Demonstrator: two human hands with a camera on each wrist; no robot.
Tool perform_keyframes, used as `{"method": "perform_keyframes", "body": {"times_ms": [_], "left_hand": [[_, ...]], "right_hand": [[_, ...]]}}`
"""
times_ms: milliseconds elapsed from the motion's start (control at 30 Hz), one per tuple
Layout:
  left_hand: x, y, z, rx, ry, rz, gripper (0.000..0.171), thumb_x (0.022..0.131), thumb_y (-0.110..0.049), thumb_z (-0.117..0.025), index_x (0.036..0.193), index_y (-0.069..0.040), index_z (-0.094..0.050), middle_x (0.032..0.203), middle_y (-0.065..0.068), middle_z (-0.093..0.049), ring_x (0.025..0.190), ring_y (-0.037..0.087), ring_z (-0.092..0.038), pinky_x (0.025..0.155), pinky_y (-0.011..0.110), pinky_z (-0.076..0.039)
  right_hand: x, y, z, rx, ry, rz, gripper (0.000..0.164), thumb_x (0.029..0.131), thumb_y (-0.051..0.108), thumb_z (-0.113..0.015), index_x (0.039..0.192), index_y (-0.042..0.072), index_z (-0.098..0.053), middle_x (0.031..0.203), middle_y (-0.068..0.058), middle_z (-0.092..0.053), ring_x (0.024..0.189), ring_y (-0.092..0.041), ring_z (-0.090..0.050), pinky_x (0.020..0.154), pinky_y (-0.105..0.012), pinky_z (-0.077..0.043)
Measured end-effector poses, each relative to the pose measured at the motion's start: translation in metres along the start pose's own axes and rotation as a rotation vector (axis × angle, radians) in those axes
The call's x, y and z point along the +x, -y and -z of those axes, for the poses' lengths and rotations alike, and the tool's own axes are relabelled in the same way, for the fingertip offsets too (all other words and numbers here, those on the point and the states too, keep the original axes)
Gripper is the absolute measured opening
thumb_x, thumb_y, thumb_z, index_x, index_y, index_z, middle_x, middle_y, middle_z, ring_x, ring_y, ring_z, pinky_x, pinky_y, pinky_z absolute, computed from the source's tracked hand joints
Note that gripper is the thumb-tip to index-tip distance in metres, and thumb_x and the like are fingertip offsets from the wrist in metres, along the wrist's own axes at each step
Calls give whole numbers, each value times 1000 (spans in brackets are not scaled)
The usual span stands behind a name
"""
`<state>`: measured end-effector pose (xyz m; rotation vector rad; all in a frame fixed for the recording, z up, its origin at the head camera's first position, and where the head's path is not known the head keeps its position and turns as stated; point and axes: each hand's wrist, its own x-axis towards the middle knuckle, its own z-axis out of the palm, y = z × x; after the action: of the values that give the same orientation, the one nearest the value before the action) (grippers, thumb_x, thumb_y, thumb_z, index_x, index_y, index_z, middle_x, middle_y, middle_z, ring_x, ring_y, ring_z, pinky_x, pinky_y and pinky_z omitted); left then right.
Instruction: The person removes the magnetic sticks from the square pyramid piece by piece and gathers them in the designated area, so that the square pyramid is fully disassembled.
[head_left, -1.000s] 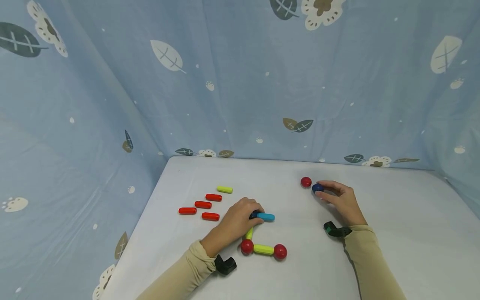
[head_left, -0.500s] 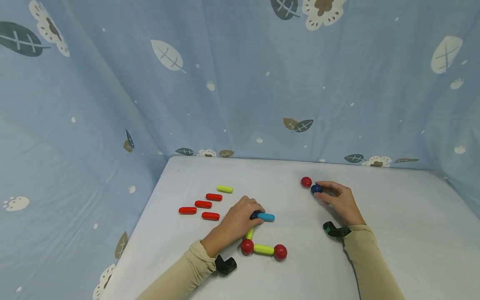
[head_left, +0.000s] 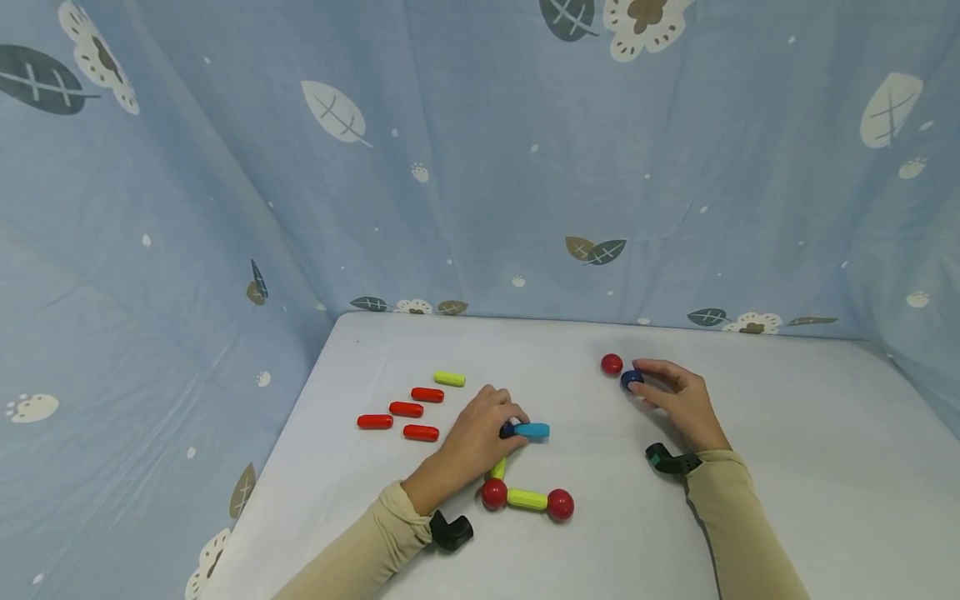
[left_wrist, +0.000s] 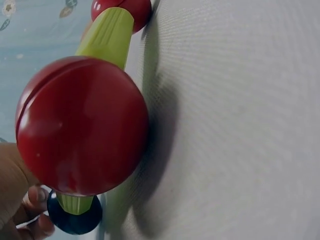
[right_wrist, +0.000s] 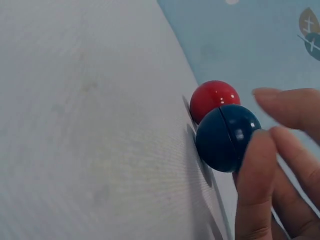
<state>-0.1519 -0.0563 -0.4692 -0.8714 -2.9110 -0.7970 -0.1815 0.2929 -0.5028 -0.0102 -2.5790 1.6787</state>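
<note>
Currently left hand (head_left: 477, 432) pinching navy ball (left_wrist: 75, 223); right hand (head_left: 686, 406) spread, touching blue ball (right_wrist: 218, 141)

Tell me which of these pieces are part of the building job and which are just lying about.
Apparently in the job:
dark blue ball held by the left hand
light blue rod
two joined red balls
two joined yellow-green rods
second blue ball at the right hand

Lying about, perhaps spares:
four red rods
loose yellow-green rod
lone red ball
</note>
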Motion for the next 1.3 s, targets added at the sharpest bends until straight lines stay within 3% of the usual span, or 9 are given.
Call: {"method": "perform_keyframes", "body": {"times_ms": [167,300,400,500,633,733,933,1133,1300], "left_hand": [[1,-1,-1,-73,-21,-19,17,89,-26,-84,102,-19,-75,77,-9,-52,81,7,-46,65,17,-40],[2,-1,-1,-176,-38,-24,17,91,-20,-81,102,-17,-69,78,-7,-55,79,8,-51,66,17,-43],[3,-1,0,-265,-36,-30,17,92,-17,-78,104,-15,-66,81,-5,-60,77,8,-55,68,17,-48],[3,-1,0,-343,-13,-41,18,93,-15,-77,105,-14,-63,84,-5,-67,77,4,-60,73,16,-53],[2,0,-1,-389,11,-52,18,93,-13,-76,104,-14,-62,90,-1,-74,82,3,-67,77,18,-56],[1,0,-1,-398,18,-47,17,93,-12,-76,103,-14,-63,94,1,-78,83,5,-70,77,19,-57],[1,1,1,-371,24,-19,16,92,-17,-78,102,-16,-66,97,-2,-77,82,5,-67,76,18,-56],[3,1,7,-323,9,-2,20,91,-19,-81,109,-17,-74,102,-6,-73,91,8,-64,82,23,-56],[3,2,13,-258,23,2,18,87,-22,-85,104,-19,-79,98,-10,-76,88,4,-64,84,24,-54]], "right_hand": [[-1,8,-3,95,-53,98,47,94,21,-78,134,2,-65,135,1,-67,122,6,-57,71,-23,-60],[-2,23,-12,124,10,193,43,93,14,-78,132,2,-67,134,-5,-69,124,0,-59,68,-27,-60],[-3,35,-23,107,144,246,40,92,12,-79,130,3,-68,134,-15,-68,117,-12,-65,64,-32,-60],[-5,42,-38,97,332,260,40,92,12,-79,129,4,-68,132,-19,-68,113,-19,-67,60,-37,-60],[-7,44,-61,84,562,239,41,90,13,-80,130,7,-69,132,-16,-69,114,-14,-67,60,-35,-60],[-9,44,-74,77,660,237,40,90,15,-81,128,10,-70,130,-13,-71,109,-11,-67,63,-31,-59],[-12,45,-85,62,679,232,33,90,16,-81,122,14,-73,123,-8,-73,96,-10,-66,64,-30,-59],[-13,45,-85,63,677,203,33,90,16,-81,122,16,-73,121,-8,-73,94,-12,-66,65,-30,-60],[-12,41,-87,64,671,221,32,90,15,-81,121,13,-73,118,-9,-73,92,-13,-67,65,-31,-60]]}}
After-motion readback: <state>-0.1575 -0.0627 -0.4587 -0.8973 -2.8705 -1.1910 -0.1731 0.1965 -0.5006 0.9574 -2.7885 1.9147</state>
